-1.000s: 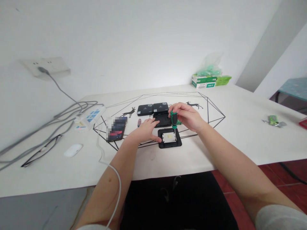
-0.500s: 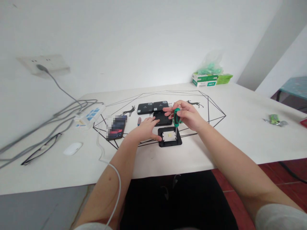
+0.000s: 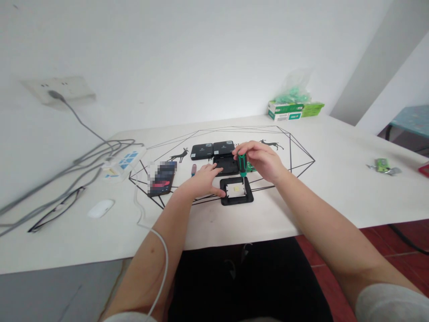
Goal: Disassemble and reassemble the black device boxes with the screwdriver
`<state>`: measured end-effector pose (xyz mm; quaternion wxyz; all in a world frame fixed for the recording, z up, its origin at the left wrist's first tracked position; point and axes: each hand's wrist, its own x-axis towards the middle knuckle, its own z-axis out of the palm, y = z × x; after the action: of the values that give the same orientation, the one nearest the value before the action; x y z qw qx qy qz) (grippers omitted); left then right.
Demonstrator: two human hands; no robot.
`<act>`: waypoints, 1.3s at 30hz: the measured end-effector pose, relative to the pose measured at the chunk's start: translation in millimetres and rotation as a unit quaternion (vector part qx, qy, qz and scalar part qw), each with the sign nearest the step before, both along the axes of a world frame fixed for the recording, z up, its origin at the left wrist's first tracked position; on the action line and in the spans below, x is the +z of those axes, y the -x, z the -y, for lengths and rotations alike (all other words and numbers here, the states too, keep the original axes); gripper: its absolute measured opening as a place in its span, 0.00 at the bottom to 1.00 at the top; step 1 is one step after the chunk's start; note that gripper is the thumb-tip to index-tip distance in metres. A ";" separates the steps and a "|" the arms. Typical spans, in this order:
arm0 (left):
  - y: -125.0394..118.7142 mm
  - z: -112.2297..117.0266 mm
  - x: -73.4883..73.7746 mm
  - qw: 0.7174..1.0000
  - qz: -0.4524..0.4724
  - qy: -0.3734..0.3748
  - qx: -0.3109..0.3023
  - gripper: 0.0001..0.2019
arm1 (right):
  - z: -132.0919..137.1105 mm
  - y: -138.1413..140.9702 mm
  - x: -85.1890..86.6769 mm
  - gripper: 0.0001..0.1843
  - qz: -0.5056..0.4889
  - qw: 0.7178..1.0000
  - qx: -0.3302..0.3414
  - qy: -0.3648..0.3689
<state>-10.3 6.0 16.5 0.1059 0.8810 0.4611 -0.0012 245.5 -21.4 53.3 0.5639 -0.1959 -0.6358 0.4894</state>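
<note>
My right hand (image 3: 259, 159) grips a green and black screwdriver (image 3: 242, 165), its shaft pointing down at the right side of a metal plate (image 3: 236, 189). That plate lies inside a black plastic casing (image 3: 237, 201) near the table's front. My left hand (image 3: 208, 181) is spread, with its thumb at the casing's left edge and its fingers by an open black shell (image 3: 227, 166) behind it. A green circuit board (image 3: 250, 167) shows partly behind my right hand. Two closed black boxes (image 3: 202, 151) sit side by side farther back.
A smartphone (image 3: 163, 179) and a second small screwdriver (image 3: 193, 170) lie left of my hands. Farther left are a power strip (image 3: 124, 163), cables, a white mouse (image 3: 101, 208) and glasses (image 3: 56, 209). Green boxes (image 3: 286, 108) stand at the back; a green gadget (image 3: 382, 165) lies right.
The screwdriver's handle has shifted slightly left and tilted, and my right-hand fingers have closed in over its top. My left hand stays in place.
</note>
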 end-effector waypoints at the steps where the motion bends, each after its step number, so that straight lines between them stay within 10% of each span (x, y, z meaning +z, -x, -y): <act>1: -0.2 0.2 0.4 1.000 -0.002 0.001 0.001 0.55 | 0.1 0.5 -0.4 0.08 -0.005 1.000 0.005 0.004; 7: -0.5 2.1 2.7 1.000 -0.006 0.002 0.000 0.54 | -1.1 2.6 -3.0 0.29 0.010 0.999 0.039 0.026; 21: 0.6 -0.3 -1.8 1.000 -0.003 -0.009 -0.002 0.53 | -11.6 -2.3 -9.5 0.12 0.053 0.992 -0.096 -0.061; 27: 0.2 -0.5 -1.9 1.000 -0.007 -0.011 0.000 0.54 | -6.9 2.4 -8.1 0.06 0.008 0.999 -0.050 0.006; 33: -2.6 2.8 3.1 1.000 -0.009 -0.005 -0.002 0.53 | -2.0 6.3 -7.7 0.27 0.012 0.999 -0.024 0.026; 39: -1.5 1.9 1.9 1.000 0.000 -0.005 -0.002 0.53 | -5.1 3.1 -8.5 0.12 0.030 0.998 -0.048 0.002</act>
<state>-8.7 4.1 18.5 0.1014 0.8824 0.4595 0.0011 242.5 -16.3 44.8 0.5669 -0.2423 -0.6412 0.4570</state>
